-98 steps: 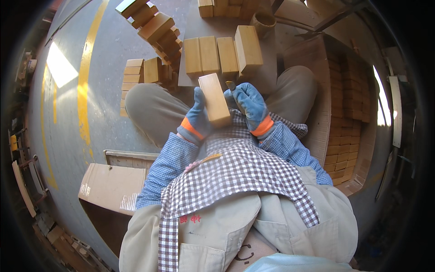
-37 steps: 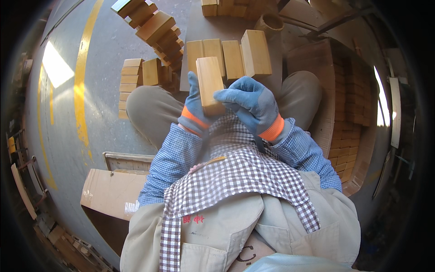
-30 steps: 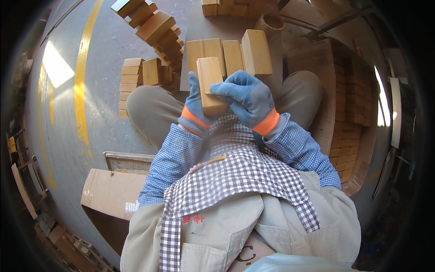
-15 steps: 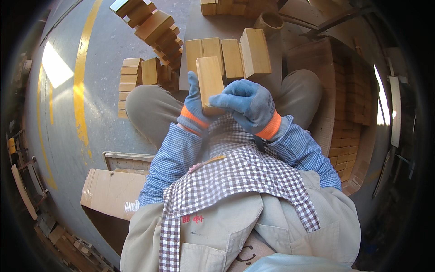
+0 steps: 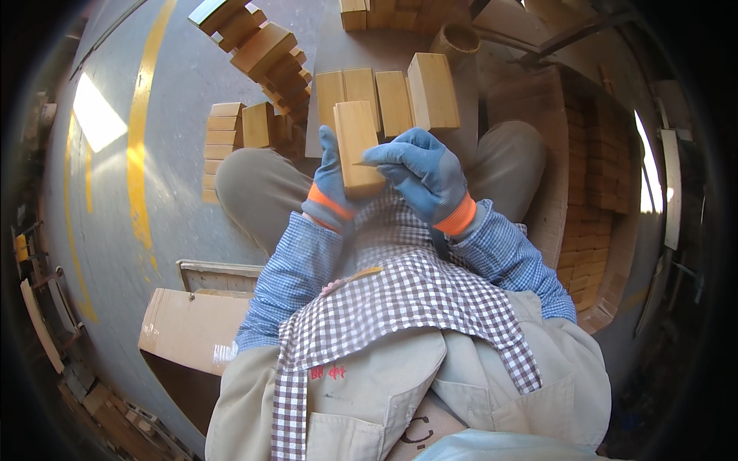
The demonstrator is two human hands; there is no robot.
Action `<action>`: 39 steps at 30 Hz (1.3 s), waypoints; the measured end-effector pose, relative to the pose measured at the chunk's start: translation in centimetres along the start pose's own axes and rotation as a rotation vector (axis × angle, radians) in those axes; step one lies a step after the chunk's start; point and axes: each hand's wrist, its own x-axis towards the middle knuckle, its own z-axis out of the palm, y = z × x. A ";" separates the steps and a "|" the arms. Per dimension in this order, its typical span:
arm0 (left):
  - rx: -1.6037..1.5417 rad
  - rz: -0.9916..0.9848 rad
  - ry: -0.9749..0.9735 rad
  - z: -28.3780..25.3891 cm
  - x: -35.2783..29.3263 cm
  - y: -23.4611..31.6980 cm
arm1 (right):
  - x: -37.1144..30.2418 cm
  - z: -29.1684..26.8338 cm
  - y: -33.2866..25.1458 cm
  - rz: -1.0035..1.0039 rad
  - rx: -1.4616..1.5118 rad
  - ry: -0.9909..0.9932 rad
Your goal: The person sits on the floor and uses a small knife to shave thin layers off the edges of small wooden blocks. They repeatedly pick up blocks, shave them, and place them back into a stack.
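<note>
A pale wooden block [image 5: 357,146] stands tilted in front of me, in the grip of my left hand [image 5: 329,180]. The gloved thumb runs up its left edge, and the other fingers are hidden behind it. My right hand [image 5: 425,173], in a blue-grey glove with an orange cuff, has its fingers pinched over the block's right side. A tiny tan sliver shows at those fingertips, too small to name. Just beyond, several similar blocks [image 5: 396,100] stand in a row on a grey board [image 5: 319,142], with a taller one [image 5: 433,91] at the right end.
Leaning stacks of blocks [image 5: 265,50] rise at the far left, beside a shorter pile [image 5: 223,142]. A round container [image 5: 457,40] stands behind the row. On the right, a cardboard box [image 5: 547,154] holds many stacked blocks. Another carton [image 5: 192,323] lies at my left.
My right fingertips have shifted slightly upward along the block's right side. The block and my left hand stay nearly in place; the whole view has moved a little.
</note>
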 end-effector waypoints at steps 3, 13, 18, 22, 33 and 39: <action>-0.059 -0.029 -0.058 0.4 -0.2 0.2 | 0.0 0.9 0.7 0.365 0.263 0.134; 0.545 0.219 -0.064 1.7 -3.8 0.3 | -1.5 2.3 2.6 0.570 0.748 0.190; 0.951 0.480 -0.018 0.8 -3.2 -1.4 | -2.8 2.0 2.6 0.644 0.842 0.192; 1.132 0.589 -0.045 -0.5 -2.1 -2.8 | -3.8 1.9 2.5 0.618 0.853 0.214; 1.164 0.530 -0.069 -0.2 -2.7 -2.5 | -4.1 1.8 2.2 0.545 0.865 0.225; 1.145 0.554 -0.094 -0.3 -2.5 -2.2 | -4.1 1.8 2.7 0.508 0.831 0.186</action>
